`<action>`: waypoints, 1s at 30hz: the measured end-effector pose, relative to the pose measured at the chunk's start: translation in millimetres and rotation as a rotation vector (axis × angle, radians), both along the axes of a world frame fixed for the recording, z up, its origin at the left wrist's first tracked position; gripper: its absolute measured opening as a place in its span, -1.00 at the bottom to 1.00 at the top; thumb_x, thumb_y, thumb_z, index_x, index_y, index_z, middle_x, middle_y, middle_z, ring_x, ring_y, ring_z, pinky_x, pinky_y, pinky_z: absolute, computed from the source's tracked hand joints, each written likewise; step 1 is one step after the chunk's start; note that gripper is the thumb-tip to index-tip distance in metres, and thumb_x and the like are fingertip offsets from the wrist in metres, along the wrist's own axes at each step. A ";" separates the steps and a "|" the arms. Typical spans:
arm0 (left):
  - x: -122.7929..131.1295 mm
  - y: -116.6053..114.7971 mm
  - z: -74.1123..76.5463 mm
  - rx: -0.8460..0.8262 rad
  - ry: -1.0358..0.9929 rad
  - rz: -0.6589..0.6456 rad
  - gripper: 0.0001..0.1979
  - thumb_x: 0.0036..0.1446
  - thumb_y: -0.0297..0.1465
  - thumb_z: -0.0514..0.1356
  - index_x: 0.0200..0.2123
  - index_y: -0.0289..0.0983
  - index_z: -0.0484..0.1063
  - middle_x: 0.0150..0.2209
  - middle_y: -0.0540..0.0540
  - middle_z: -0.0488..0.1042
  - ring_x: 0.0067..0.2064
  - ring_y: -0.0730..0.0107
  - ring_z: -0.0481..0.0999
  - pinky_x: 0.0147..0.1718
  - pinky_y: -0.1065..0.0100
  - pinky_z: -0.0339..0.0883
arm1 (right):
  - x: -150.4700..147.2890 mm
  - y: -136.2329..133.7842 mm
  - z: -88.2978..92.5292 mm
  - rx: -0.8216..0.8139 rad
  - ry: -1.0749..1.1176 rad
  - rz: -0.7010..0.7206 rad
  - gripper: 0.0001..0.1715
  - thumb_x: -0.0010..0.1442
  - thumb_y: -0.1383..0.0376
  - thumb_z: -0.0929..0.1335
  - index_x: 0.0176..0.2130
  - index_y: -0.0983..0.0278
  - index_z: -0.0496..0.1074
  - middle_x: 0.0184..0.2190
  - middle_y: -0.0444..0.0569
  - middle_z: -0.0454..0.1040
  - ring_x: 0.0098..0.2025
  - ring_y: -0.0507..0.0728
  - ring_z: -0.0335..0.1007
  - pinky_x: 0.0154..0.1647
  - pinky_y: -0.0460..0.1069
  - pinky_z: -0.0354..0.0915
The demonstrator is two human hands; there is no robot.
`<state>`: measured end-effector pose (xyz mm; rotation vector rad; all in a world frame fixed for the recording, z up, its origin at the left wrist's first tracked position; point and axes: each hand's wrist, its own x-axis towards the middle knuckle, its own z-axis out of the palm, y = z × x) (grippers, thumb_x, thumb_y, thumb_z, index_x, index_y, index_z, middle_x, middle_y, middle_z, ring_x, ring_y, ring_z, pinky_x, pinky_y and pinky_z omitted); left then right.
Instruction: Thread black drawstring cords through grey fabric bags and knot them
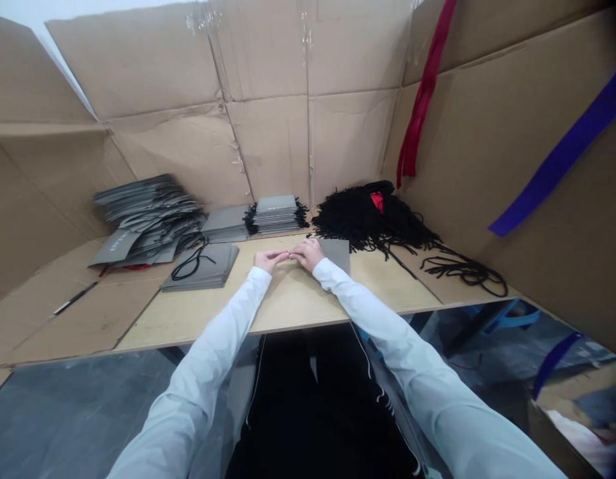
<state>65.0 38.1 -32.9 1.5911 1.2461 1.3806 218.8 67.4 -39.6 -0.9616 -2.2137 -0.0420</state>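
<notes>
My left hand [269,260] and right hand [308,254] meet above the pale wooden counter [288,296], my fingers [283,255] drawn narrow and touching tip to tip, though I cannot tell whether they pinch anything thin, and my right hand lies against the corner of a flat grey paper bag [336,255]. Just left of my hands sits a stack of grey bags [201,267] with a black cord [191,263] looped on top. Farther back are a neat bag stack [277,214] with black cord ends at its sides, a loose slumped bag pile [148,213], and a heap of black cords [368,218], all against cardboard walls [258,60].
</notes>
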 end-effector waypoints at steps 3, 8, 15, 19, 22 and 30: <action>-0.8 -0.4 2.2 -0.075 -0.106 -0.040 -0.57 -0.43 -0.28 0.32 -0.40 -0.40 0.47 -0.34 -0.20 0.48 -0.20 0.18 0.42 -0.10 0.22 0.21 | 0.1 0.7 -0.4 -0.004 0.021 0.011 -0.79 0.06 0.20 0.27 -0.32 0.17 0.45 -0.34 -0.11 0.47 -0.27 0.07 0.20 -0.15 0.03 -0.07; -5.3 6.5 -4.5 -0.131 -0.203 -0.145 -0.49 -0.46 -0.26 0.33 -0.34 -0.40 0.46 -0.29 -0.21 0.47 -0.17 0.17 0.40 -0.07 0.19 0.19 | 2.0 4.8 -3.7 -0.003 0.030 0.015 -0.77 0.06 0.17 0.26 -0.32 0.17 0.45 -0.34 -0.11 0.47 -0.27 0.07 0.21 -0.16 0.02 -0.07; -2.1 2.3 -2.1 -0.179 -0.134 -0.165 -0.34 -0.59 -0.31 0.36 -0.26 -0.41 0.41 -0.33 -0.22 0.48 -0.20 0.17 0.42 -0.09 0.20 0.21 | 8.8 8.8 -5.8 0.049 0.003 -0.017 -0.71 0.08 0.15 0.23 -0.36 0.21 0.46 -0.37 -0.06 0.46 -0.26 0.08 0.20 -0.17 0.02 -0.08; -1.2 3.1 -4.7 -0.137 -0.097 -0.124 -0.39 -0.52 -0.27 0.34 -0.27 -0.41 0.42 -0.40 -0.20 0.49 -0.29 0.21 0.46 -0.14 0.19 0.25 | 7.9 6.1 -4.5 0.073 -0.053 -0.019 -0.73 0.07 0.15 0.24 -0.36 0.22 0.45 -0.37 -0.06 0.46 -0.26 0.09 0.18 -0.16 0.04 -0.10; -3.2 6.2 -8.6 -0.129 -0.125 -0.116 -0.48 -0.45 -0.24 0.31 -0.34 -0.43 0.45 -0.41 -0.21 0.49 -0.36 0.23 0.47 -0.18 0.18 0.28 | 7.5 3.8 -3.5 0.064 -0.064 -0.019 -0.73 0.07 0.15 0.24 -0.37 0.23 0.45 -0.37 -0.06 0.46 -0.26 0.10 0.18 -0.16 0.04 -0.10; -5.6 4.6 -7.1 -0.140 -0.153 -0.159 -0.43 -0.50 -0.24 0.33 -0.32 -0.43 0.45 -0.36 -0.21 0.49 -0.27 0.21 0.45 -0.11 0.21 0.24 | 2.9 0.0 -5.2 0.020 -0.048 -0.024 -0.73 0.04 0.13 0.25 -0.35 0.26 0.41 -0.36 -0.03 0.43 -0.24 0.10 0.18 -0.18 0.02 -0.07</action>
